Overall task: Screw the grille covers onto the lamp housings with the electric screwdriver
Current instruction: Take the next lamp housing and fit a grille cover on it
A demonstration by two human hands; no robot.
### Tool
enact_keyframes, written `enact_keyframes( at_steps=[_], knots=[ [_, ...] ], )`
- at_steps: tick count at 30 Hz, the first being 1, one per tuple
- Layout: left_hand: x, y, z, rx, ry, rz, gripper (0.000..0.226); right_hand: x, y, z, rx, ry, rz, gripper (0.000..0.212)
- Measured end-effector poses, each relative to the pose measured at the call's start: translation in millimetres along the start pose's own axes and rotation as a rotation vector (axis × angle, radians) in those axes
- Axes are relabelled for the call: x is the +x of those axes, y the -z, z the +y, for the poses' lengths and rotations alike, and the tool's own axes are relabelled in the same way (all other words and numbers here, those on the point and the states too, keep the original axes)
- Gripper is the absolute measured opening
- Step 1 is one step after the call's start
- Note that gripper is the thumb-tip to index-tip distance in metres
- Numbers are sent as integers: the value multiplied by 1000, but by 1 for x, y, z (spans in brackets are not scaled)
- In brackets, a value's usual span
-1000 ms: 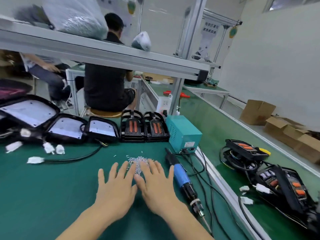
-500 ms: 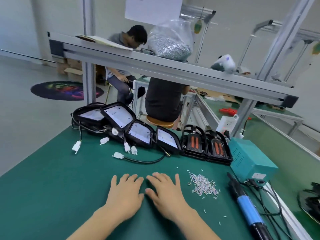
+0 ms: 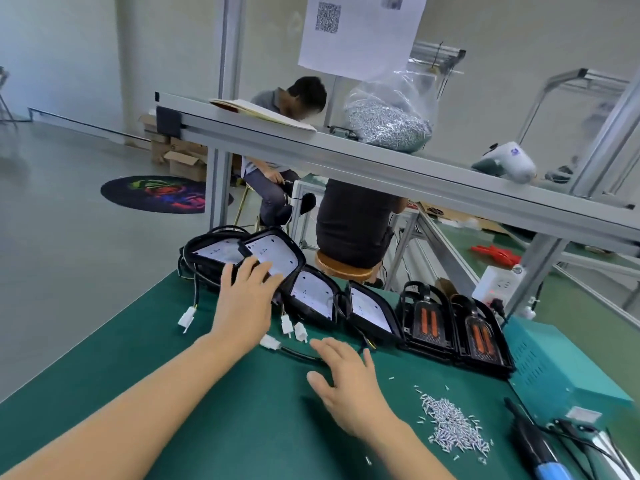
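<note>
Several black lamp housings with white panels lean in a row at the back of the green mat; my left hand point(image 3: 244, 299) reaches out with straight fingers onto the second one point(image 3: 277, 252). Others point(image 3: 313, 294) point(image 3: 372, 311) follow to the right. Two black grille covers with orange bars point(image 3: 427, 322) point(image 3: 479, 336) stand beside them. My right hand point(image 3: 348, 384) hovers flat over the mat, fingers spread, holding nothing. A pile of small silver screws point(image 3: 452, 422) lies to its right. The electric screwdriver point(image 3: 535, 448) with a blue grip lies at the bottom right.
A teal power box point(image 3: 557, 370) sits at the right. White cable plugs point(image 3: 187, 318) point(image 3: 272, 341) lie on the green mat point(image 3: 138, 344). An aluminium shelf point(image 3: 346, 157) overhead carries a bag of screws point(image 3: 389, 121). Two people sit behind the bench.
My view has swung left. My left hand left the mat and reached forward onto a lamp housing. My right hand moved forward and now hovers near the cables.
</note>
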State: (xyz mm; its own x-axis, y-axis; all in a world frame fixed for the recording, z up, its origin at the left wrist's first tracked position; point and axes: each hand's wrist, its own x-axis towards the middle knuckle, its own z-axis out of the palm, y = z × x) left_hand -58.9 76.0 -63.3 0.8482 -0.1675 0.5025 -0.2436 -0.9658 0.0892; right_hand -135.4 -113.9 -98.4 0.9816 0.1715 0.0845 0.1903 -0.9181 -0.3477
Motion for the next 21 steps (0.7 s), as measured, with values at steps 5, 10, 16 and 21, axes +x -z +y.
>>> enact_keyframes(
  at_steps=[5, 10, 16, 21],
  knots=[
    [36, -4, -28, 197, -49, -41, 61, 20, 12, 7, -120, -31, 232, 59],
    [47, -15, -33, 261, -93, -106, 60, 52, 34, 32, -317, -198, 253, 70],
    [51, -22, -31, 255, -115, -111, 55, 70, 37, 58, -386, -271, 149, 68],
    [34, -18, -12, 192, -318, 50, 42, 69, 28, 69, -293, -265, 129, 42]
  ],
)
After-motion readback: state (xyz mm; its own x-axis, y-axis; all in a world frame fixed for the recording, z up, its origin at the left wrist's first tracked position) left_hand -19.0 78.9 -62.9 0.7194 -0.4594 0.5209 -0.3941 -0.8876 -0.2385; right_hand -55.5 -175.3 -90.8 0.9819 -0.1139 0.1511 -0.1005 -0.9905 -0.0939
